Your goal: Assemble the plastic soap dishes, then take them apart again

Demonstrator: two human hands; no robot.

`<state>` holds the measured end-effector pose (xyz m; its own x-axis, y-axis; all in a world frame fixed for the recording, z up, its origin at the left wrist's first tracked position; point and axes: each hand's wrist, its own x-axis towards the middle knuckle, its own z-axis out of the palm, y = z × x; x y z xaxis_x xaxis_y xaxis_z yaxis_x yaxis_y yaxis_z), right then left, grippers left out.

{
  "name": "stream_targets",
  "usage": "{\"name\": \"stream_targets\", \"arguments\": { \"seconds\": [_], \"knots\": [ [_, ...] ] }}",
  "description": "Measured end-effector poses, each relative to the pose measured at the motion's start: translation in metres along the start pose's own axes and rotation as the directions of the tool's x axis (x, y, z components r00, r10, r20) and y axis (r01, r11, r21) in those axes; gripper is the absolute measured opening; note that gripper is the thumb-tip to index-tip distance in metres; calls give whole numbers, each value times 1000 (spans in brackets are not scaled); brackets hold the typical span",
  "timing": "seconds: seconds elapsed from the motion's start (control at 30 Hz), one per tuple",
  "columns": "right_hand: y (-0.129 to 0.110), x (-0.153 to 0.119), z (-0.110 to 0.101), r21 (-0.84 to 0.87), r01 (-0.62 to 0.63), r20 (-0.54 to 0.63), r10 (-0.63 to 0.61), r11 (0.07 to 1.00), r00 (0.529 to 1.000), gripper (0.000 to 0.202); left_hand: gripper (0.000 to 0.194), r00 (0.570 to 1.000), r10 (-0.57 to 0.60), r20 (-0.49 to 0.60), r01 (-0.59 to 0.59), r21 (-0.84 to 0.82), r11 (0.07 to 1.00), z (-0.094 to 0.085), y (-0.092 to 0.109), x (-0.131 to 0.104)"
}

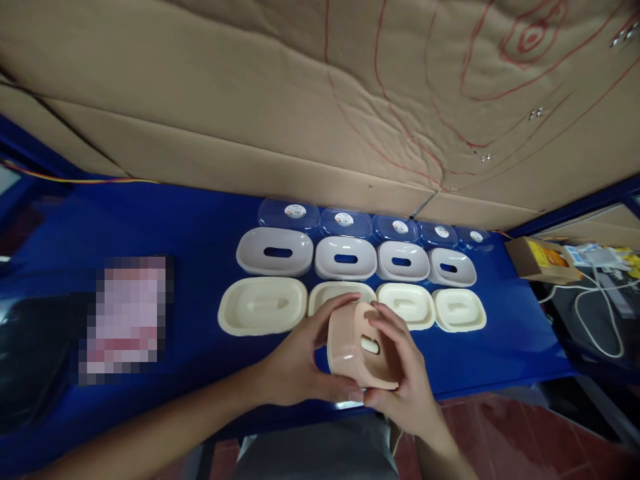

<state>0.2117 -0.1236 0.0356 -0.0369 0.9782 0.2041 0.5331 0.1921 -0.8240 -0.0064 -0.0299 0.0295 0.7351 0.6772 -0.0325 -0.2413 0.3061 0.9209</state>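
Observation:
Above the front edge of the table I hold a pink soap dish [345, 340], tilted, with a slot in its floor where something cream-coloured shows through. My left hand [305, 367] is closed round its left side, fingers on the far rim and thumb along the near edge. From the right, my right hand [407, 373] grips it, with fingertips reaching over the rim and the thumb below. Just behind it, partly hidden by my hands, stands a row of cream oval bases [263, 305]. Pale lilac slotted trays [345, 258] form the row beyond.
Clear lids [289, 215] with round labels line the back of the blue table [190, 233], against a brown paper-covered wall [225, 147]. A blurred-out pink item [130, 307] lies at left. On the right are a cardboard box [540, 261] and white cables [595, 293].

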Motion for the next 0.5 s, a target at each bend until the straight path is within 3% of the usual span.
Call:
{"name": "stream_targets", "arguments": {
  "seconds": [0.13, 0.27, 0.33, 0.43, 0.5],
  "knots": [
    [7, -8, 9, 70, -30, -73, 36, 997, 997, 85, 111, 1000, -2, 5, 2, 31, 1000, 0, 6, 1],
    [24, -14, 1, 167, -105, -292, 150, 980, 945, 86, 105, 999, 31, 29, -31, 16, 999, -1, 9, 1],
    [36, -12, -27, 88, -137, -447, 162, 987, 880, 88, 102, 998, 30, 51, -30, 6, 1000, 0, 10, 0],
    [64, -4, -99, -228, -262, -667, 46, 938, 744, 83, 99, 997, 11, 72, -12, 16, 1000, 4, 12, -2],
    [91, -1, -155, -374, -361, -661, 27, 854, 750, 78, 99, 996, -24, 85, 20, 49, 999, 6, 14, -2]
  ]
}}
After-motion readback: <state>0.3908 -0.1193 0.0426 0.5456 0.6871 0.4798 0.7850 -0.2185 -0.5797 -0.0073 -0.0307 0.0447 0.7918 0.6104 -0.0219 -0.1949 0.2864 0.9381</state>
